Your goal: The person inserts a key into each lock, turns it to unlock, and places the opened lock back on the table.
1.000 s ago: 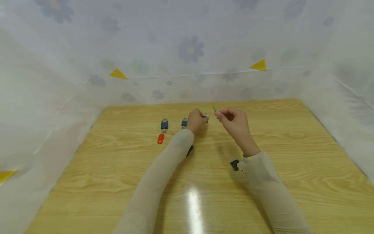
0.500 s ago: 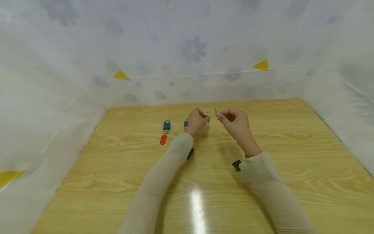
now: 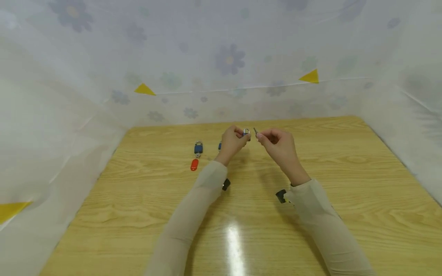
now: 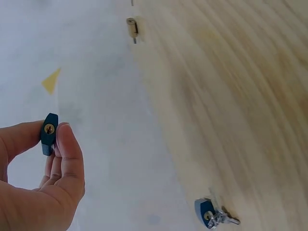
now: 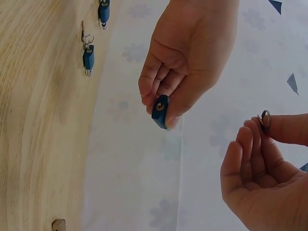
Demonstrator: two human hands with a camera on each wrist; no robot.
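Observation:
My left hand (image 3: 241,137) pinches a small blue padlock (image 3: 246,132) and holds it just above the far middle of the wooden table (image 3: 310,230). The padlock's brass keyhole (image 5: 160,107) points toward my right hand (image 3: 259,136). That hand pinches a small metal key (image 3: 255,131) by its ring (image 5: 264,118), a short gap right of the padlock. In the left wrist view thumb and forefinger hold the blue padlock (image 4: 49,134) by its sides. Key and padlock do not touch.
Two more blue padlocks lie on the table to the left: one (image 3: 198,147) with a red tag (image 3: 194,165), and another (image 3: 220,145) partly hidden behind my left hand. White flowered sheeting (image 3: 228,61) walls the table on three sides.
My left hand has lifted the padlock slightly and brought it nearer to the key. The right hand has stayed almost still with the key.

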